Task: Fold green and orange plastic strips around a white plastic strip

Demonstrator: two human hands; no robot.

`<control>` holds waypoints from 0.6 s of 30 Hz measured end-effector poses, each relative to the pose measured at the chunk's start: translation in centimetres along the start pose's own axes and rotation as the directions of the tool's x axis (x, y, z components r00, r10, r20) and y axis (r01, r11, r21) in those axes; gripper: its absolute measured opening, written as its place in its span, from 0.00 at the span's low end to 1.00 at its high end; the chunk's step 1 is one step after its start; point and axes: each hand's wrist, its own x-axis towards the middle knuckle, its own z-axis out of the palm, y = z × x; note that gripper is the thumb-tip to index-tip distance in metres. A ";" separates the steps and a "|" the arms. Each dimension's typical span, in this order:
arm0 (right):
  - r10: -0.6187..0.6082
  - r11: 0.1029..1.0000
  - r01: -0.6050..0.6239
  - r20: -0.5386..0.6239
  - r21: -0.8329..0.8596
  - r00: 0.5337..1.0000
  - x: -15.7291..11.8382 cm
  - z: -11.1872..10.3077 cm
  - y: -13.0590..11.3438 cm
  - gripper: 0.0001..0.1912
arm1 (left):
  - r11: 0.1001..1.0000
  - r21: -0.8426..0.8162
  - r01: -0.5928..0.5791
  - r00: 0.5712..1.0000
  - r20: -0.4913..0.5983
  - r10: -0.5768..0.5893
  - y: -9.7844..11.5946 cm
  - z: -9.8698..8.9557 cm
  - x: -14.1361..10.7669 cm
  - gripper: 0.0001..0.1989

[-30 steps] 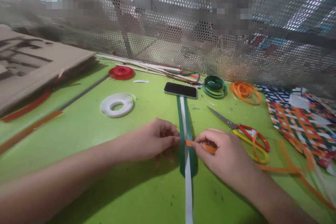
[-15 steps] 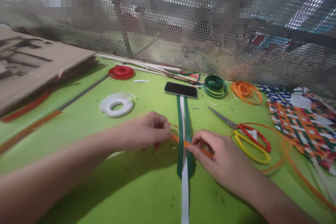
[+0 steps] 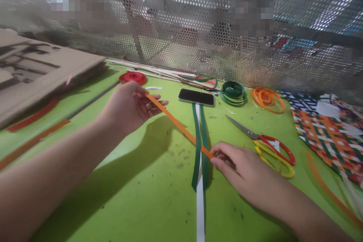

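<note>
An orange strip (image 3: pixel 174 120) is stretched at a slant between my hands. My left hand (image 3: pixel 132 107), raised over the table, pinches its upper end between thumb and index finger, the other fingers loosely spread. My right hand (image 3: pixel 236 164) pinches the strip low down, just right of the upright strips. The orange strip passes over the left green strip (image 3: pixel 195 128), and its lower part crosses by the white strip (image 3: pixel 200 204) and the right green strip (image 3: pixel 204 132). A phone (image 3: pixel 196 97) lies flat across the far ends of these strips.
Open scissors (image 3: pixel 263 143) lie right of my right hand. Coils of red (image 3: pixel 133 78), green (image 3: pixel 233 92) and orange strip (image 3: pixel 266 99) sit at the back. A woven piece (image 3: pixel 326 132) lies at right, cardboard (image 3: pixel 51 64) at left. A perforated metal screen (image 3: pixel 181 26) stands behind.
My left hand has moved up and left, drawing out a long piece of the orange strip. My right hand stays nearly in place. The white coil is now hidden behind my left hand.
</note>
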 end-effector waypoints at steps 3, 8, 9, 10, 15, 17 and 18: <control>-0.024 0.998 0.025 -0.022 0.060 0.999 0.0 0.3 -0.1 0.07 | 0.999 -0.035 -0.034 0.999 -0.023 0.033 0.3 -0.2 0.3 0.03; 0.011 0.974 0.006 -0.072 0.226 0.997 0.5 1.0 -0.6 0.04 | 0.995 0.088 0.036 0.988 0.145 -0.049 -2.1 0.6 -0.8 0.06; 0.021 0.971 0.000 -0.085 0.241 0.996 0.7 1.1 -0.7 0.03 | 0.990 0.129 0.059 0.984 0.160 -0.080 -2.9 0.9 -1.3 0.09; 0.030 0.968 -0.005 -0.096 0.250 0.995 0.8 1.2 -0.7 0.04 | 0.979 0.185 0.079 0.976 0.183 -0.114 -3.7 1.0 -1.7 0.12; -0.003 0.967 0.026 -0.092 0.252 0.996 1.0 1.2 -0.7 0.06 | 0.824 0.564 -0.064 0.825 0.494 -0.274 -6.1 0.9 -3.2 0.09; -0.030 0.982 0.045 -0.084 0.182 0.996 0.8 0.7 -0.5 0.06 | 0.763 0.626 -0.164 0.798 0.538 -0.270 -6.0 0.4 -3.0 0.06; -0.044 0.992 0.054 -0.085 0.114 0.995 0.7 0.4 -0.3 0.06 | 0.730 0.650 -0.209 0.805 0.539 -0.249 -5.8 0.1 -2.8 0.07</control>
